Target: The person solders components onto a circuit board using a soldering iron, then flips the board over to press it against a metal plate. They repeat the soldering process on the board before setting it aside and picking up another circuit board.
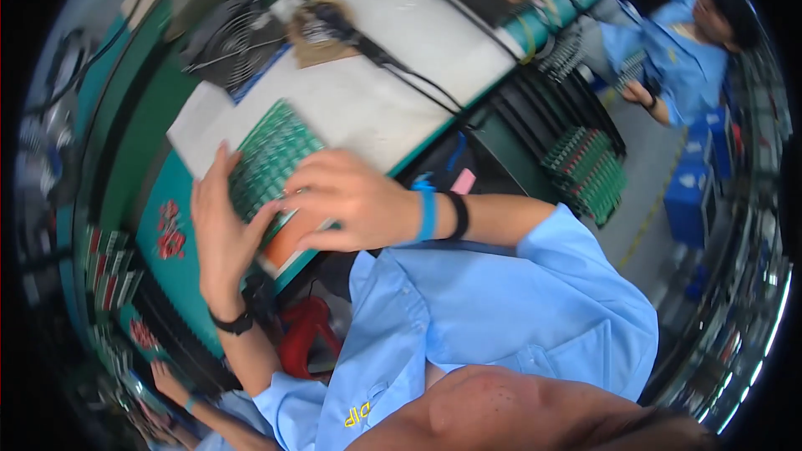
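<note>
- We find the green circuit board on the bench between the two hands; its far end shows, but its near end is covered by the fingers.
- We see the left hand along the board's left edge, thumb spread away from the long fingers; how firmly it presses, we cannot tell.
- We see the right hand over the board's near right part, fingers bent and thumb stretched below them; its fingertips blur near the left thumb, so we cannot tell whether they pinch anything.
- We make out an orange piece beneath the right hand, partly hidden, its kind unclear.
- We note a white sheet left of the board, its edge running behind the left fingers.
- We see red parts on the teal mat, too small to identify singly.
- We see a co-worker at upper right, cut by the dark rim, and another person's hand at lower left, the rest mostly hidden.
- We cannot name the red object below the bench, partly screened by the left forearm and shirt.
</note>
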Action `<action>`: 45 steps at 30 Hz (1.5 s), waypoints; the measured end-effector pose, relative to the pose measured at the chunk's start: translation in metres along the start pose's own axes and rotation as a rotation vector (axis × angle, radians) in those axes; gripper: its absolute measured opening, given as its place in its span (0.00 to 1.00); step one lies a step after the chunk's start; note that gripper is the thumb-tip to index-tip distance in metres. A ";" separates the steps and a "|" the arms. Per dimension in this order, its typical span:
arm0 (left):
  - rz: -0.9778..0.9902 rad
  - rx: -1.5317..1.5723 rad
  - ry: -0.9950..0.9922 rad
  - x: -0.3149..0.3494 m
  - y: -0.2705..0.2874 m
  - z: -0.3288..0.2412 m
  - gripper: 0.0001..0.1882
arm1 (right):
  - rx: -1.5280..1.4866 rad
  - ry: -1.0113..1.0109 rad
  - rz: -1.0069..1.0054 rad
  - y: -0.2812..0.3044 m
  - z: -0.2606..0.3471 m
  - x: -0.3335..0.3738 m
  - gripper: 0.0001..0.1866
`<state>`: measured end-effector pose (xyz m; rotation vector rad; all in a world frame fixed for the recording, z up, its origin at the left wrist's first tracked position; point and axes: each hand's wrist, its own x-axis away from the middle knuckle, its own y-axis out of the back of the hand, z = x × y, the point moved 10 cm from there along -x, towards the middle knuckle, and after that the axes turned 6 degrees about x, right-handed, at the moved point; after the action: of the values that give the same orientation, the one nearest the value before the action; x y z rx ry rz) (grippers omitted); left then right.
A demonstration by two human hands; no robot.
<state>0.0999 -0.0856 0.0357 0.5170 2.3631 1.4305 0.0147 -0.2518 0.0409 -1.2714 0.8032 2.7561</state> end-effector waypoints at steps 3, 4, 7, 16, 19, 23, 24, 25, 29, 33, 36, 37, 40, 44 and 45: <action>0.006 0.045 0.025 0.001 0.001 0.000 0.57 | -0.503 -0.452 -0.139 0.024 -0.049 0.008 0.26; 0.015 0.068 0.021 -0.002 -0.001 0.000 0.57 | -0.843 -0.753 -0.197 0.010 -0.073 0.026 0.28; 0.028 0.111 0.031 -0.001 -0.003 0.002 0.56 | -1.502 -1.090 -0.460 -0.006 -0.122 0.046 0.31; 0.003 0.128 -0.027 -0.001 0.002 -0.006 0.49 | -1.045 -0.789 -0.584 0.066 -0.145 0.014 0.29; -0.030 0.219 -0.015 -0.002 0.009 -0.008 0.46 | -0.419 -0.579 -0.431 0.109 -0.123 0.024 0.29; -0.079 0.211 -0.052 -0.020 0.010 -0.029 0.40 | -0.264 -0.731 -0.133 0.096 -0.133 0.037 0.27; -0.079 0.156 -0.087 -0.027 0.004 -0.037 0.38 | -0.268 -0.731 -0.123 0.096 -0.134 0.039 0.27; -0.079 0.101 -0.121 -0.034 -0.001 -0.045 0.37 | -0.357 -0.636 -0.210 0.103 -0.129 0.037 0.26; -0.100 0.029 -0.155 -0.048 -0.021 -0.050 0.31 | -0.590 -0.470 -0.364 0.113 -0.119 0.038 0.23; -0.119 0.078 -0.129 -0.049 -0.033 -0.046 0.27 | -0.565 -0.581 -0.255 0.106 -0.116 0.044 0.23; -0.136 0.115 -0.112 -0.048 -0.035 -0.045 0.26 | -0.304 -0.688 -0.089 0.103 -0.118 0.045 0.23; -0.151 0.120 -0.112 -0.048 -0.034 -0.046 0.25 | -0.331 -0.676 -0.050 0.100 -0.117 0.041 0.22; -0.167 0.131 -0.102 -0.048 -0.032 -0.046 0.25 | -0.383 -0.654 0.036 0.095 -0.111 0.030 0.20; -0.175 0.134 -0.091 -0.049 -0.033 -0.045 0.24 | -0.417 -0.782 0.128 0.087 -0.118 0.031 0.20; -0.180 0.129 -0.095 -0.048 -0.033 -0.045 0.24 | -0.425 -0.766 0.127 0.087 -0.119 0.028 0.20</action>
<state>0.1174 -0.1572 0.0307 0.3843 2.3698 1.1562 0.0616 -0.3867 -0.0044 -0.0808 0.2428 3.2142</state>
